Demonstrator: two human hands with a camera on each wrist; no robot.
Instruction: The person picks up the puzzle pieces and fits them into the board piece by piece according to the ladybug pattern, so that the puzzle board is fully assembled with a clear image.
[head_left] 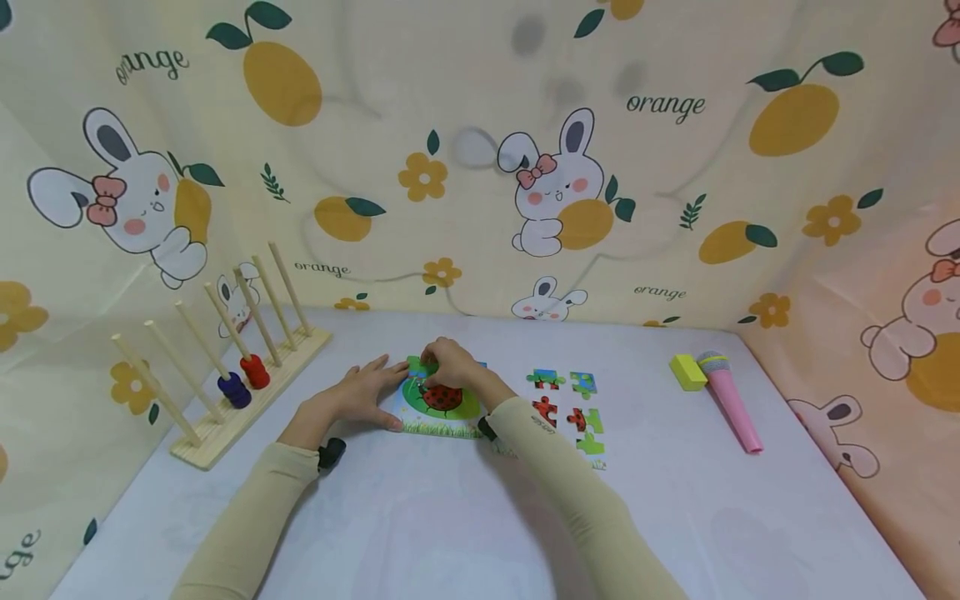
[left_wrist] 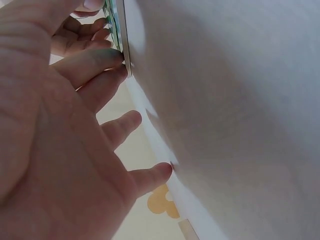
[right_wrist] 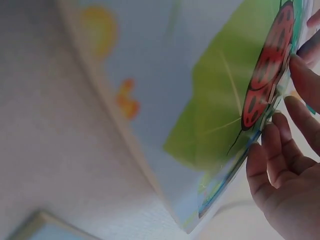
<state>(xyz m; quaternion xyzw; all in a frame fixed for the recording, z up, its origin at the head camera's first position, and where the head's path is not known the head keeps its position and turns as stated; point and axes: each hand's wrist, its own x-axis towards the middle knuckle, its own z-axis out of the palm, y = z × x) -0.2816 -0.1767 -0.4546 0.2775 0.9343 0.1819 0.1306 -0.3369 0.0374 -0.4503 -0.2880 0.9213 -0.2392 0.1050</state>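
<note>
A ladybug picture puzzle board lies flat between the two hands, with a red ladybug on a green leaf. My left hand rests at its left side, fingers spread, the thumb at the lower left edge; in the left wrist view the fingertips touch the board's edge. Over the board's upper part, my right hand bends its fingers and pinches a small green puzzle piece, partly hidden by the fingers. In the right wrist view, its fingertips are right beside the printed ladybug.
Several loose puzzle pieces lie right of the board, some hidden behind the right sleeve. A wooden peg rack with blue rings and red rings stands left. A yellow block and a pink microphone lie right.
</note>
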